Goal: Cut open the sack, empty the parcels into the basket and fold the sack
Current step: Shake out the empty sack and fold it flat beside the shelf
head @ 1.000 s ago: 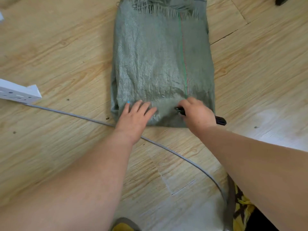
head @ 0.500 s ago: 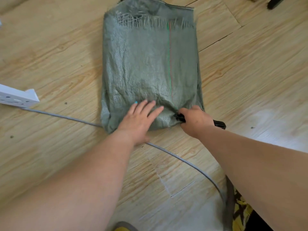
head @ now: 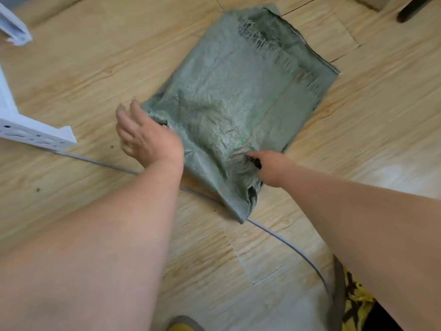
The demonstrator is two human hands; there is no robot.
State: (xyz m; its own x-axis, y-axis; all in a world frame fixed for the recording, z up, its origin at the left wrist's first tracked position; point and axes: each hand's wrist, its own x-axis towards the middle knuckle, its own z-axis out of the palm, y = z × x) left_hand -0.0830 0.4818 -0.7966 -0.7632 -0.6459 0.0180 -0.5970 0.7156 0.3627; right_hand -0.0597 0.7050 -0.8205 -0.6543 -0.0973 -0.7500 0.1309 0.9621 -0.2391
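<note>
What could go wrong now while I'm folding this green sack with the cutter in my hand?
The right hand grips a black cutter against the green woven sack; it might snag the weave. The grey cable runs under the sack's near corner and could get dragged. The left hand is open at the sack's edge, so the fold may slip.

Bare forearms, no sleeves (yellow-and-black patterned garment (head: 353,299) below).

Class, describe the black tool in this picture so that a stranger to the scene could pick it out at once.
Find the green woven sack lying flat on the wooden floor. At its near corner the right hand grips a small black cutter against the fabric. It is the only black thing on the sack; the nearby cable is grey.
</note>
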